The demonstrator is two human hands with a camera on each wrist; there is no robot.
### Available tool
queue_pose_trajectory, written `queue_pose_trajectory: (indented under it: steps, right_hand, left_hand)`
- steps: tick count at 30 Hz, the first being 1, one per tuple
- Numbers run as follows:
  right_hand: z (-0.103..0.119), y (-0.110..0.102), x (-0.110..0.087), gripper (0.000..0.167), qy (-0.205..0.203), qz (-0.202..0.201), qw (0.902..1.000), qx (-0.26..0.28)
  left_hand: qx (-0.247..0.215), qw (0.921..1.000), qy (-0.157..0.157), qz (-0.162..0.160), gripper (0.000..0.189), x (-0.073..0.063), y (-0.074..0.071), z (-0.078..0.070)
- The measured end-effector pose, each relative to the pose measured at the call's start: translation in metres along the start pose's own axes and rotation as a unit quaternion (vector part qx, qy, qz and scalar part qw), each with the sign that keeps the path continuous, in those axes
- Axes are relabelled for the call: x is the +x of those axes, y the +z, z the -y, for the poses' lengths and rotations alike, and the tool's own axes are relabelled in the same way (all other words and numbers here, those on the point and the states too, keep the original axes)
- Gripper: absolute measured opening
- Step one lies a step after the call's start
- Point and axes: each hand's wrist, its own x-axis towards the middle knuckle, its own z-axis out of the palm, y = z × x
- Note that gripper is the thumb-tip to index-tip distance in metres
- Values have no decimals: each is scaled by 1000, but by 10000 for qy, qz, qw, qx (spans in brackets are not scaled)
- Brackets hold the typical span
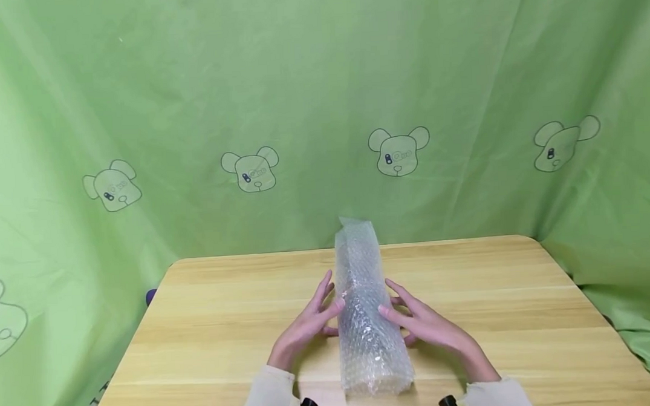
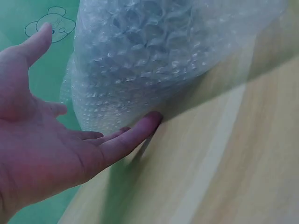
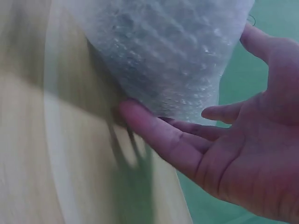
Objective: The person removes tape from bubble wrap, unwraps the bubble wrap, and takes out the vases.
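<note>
A roll of clear bubble wrap lies lengthwise on the wooden table, its near end toward me and its far end by the table's back edge. My left hand is at the roll's left side, fingers spread and fairly straight. In the left wrist view, the little finger of that hand reaches to the wrap's underside, and the thumb stands apart. On the opposite side is my right hand, also with extended fingers. The right wrist view has its fingertips near the lower edge of the bubble wrap; exact contact is unclear.
A green curtain printed with bear heads hangs behind the table and along both sides. Past the table's left edge, a small purple object shows partly. Wood surface extends to either side of the roll.
</note>
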Motion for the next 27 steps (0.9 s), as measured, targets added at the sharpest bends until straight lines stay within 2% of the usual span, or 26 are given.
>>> queue_pose_trajectory:
  steps: [7, 13, 18, 23, 27]
  right_hand:
    - [-5, 4, 0, 81, -126, 280, 9971, 697]
    - [-7, 7, 1, 81, -108, 345, 9940, 1032]
    - [-9, 13, 6, 79, -169, 574, 9889, 1358]
    - [-11, 16, 10, 80, -199, 762, 9844, 1576]
    - [-13, 16, 11, 79, -166, 809, 9833, 1623]
  left_hand:
    - [-927, 9953, -17, 271, 96, 0, 4, 9]
    - [-1285, 9913, -47, 283, 106, 1, 5, 8]
    - [-1327, 9909, -174, 122, 109, -3, 1, 1]
    - [-1146, 9931, -232, -96, 109, -6, 0, -8]
    - [-885, 9958, -184, -149, 110, -9, 1, -11]
